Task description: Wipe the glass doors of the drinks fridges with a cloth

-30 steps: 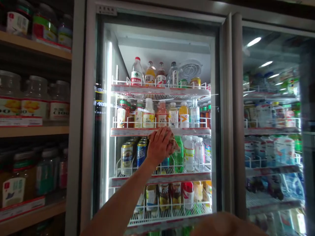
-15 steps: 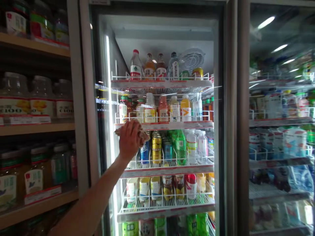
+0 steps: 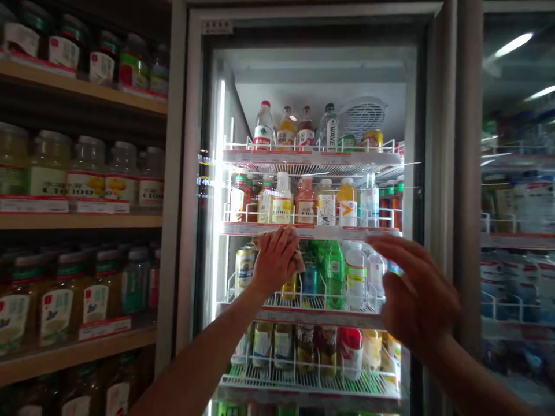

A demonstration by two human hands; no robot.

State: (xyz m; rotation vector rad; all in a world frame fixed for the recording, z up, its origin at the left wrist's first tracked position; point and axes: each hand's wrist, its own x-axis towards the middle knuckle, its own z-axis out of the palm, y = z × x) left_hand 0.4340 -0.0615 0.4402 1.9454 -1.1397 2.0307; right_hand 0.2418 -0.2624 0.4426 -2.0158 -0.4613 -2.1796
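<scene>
My left hand [image 3: 274,260] presses a crumpled, light brownish cloth [image 3: 298,261] against the glass door [image 3: 342,69] of a lit drinks cooler. Its fingers lie over the cloth, which sticks out at the edges. Through the glass, just behind that hand, cans and a green bottle [image 3: 335,271] stand on the middle shelf. On the right, my right hand [image 3: 418,289] is raised in front of the same door, slightly blurred. Its fingers are stretched forward with nothing visible in them; whether it touches the glass I cannot tell.
To the left, wooden shelves [image 3: 82,221] carry rows of bottles [image 3: 56,306] with price strips along the edges. A metal door frame [image 3: 184,173] stands between them and the cooler. At the right, a second glass-fronted cooler [image 3: 515,242] holds more packaged goods.
My left hand has moved right across the glass with the cloth. My right hand has come into view at the right. The view has shifted left.
</scene>
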